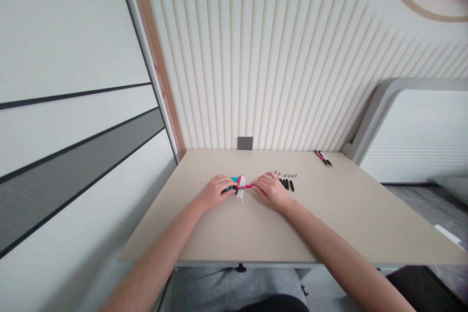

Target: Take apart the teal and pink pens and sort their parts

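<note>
My left hand and my right hand rest on a beige table, both pinching the ends of a red pen held level between them. The left fingers close on its dark end, the right fingers on its red end. Under the pen lies a small pile of white and teal pen parts. Several short black pen pieces lie just right of my right hand, with a row of tiny dark bits behind them.
Two pens, red and black, lie near the table's far right edge. A grey socket plate sits on the ribbed wall behind. A white cabinet stands at the right, a panelled wall at the left.
</note>
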Tool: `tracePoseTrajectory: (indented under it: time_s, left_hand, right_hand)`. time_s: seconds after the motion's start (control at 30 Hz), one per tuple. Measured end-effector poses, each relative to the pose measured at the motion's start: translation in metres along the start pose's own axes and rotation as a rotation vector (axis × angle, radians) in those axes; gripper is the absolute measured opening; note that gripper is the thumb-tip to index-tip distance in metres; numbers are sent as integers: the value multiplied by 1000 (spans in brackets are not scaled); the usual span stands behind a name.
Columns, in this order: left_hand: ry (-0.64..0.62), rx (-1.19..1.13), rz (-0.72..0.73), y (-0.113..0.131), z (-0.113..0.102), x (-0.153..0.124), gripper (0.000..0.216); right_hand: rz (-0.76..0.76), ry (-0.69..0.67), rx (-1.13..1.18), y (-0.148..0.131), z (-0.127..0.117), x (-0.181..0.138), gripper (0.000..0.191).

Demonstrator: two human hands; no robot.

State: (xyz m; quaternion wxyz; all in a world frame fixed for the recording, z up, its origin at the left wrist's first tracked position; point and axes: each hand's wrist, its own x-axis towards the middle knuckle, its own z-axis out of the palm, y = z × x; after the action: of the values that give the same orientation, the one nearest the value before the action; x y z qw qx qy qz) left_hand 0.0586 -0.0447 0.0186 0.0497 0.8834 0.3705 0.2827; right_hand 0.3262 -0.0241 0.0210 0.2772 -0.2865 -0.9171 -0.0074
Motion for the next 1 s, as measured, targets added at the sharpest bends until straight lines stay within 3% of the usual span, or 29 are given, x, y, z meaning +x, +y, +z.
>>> tracePoseTrajectory:
  time_s: [0.37,0.73,1.0]
  left_hand:
    - [11,90,-50,-3,0,0,21]
    - [-17,134,-17,2,-5,1,29]
    - [6,125,5,2,-4,-1,23]
  right_hand:
    - [-55,-30,-7,-4,-2,1,33]
    - [-48,-37,12,-2,-4,1,35]
    - [-82,10,-17,1,0,0,29]
